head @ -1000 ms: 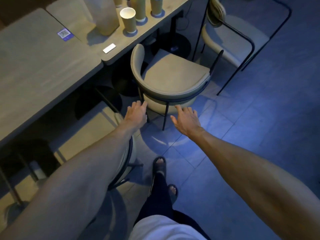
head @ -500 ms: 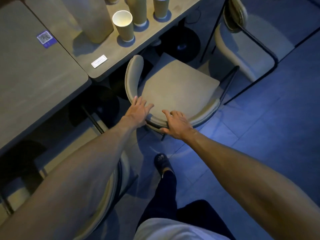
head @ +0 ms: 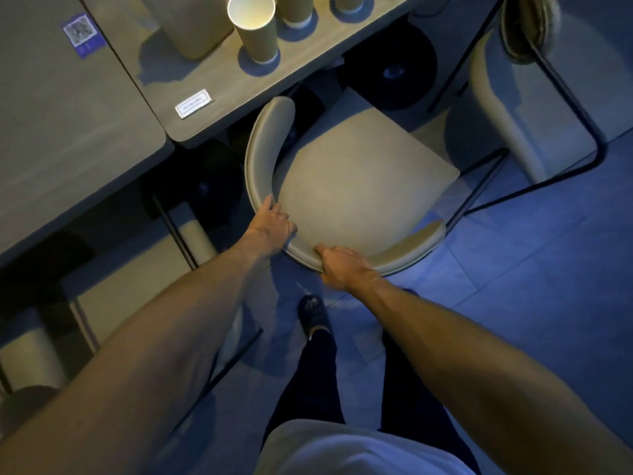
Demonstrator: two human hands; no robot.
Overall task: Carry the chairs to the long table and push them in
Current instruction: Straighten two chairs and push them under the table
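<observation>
A beige chair (head: 356, 186) with a curved backrest stands at the edge of the long wooden table (head: 85, 138), its seat partly under the tabletop. My left hand (head: 272, 222) grips the left part of the backrest. My right hand (head: 342, 265) is closed over the near part of the same backrest. Both arms reach forward from the bottom of the view.
Another beige chair (head: 507, 108) with a black metal frame stands to the right. A third chair (head: 198, 234) sits tucked under the table at left. Paper cups (head: 255, 29) and a paper bag (head: 191, 22) stand on the tabletop. My foot (head: 313, 315) is just behind the chair.
My hands went from open in the air behind the chair to gripping its backrest. I have stepped closer, and the chair now sits nearer below me at the table edge.
</observation>
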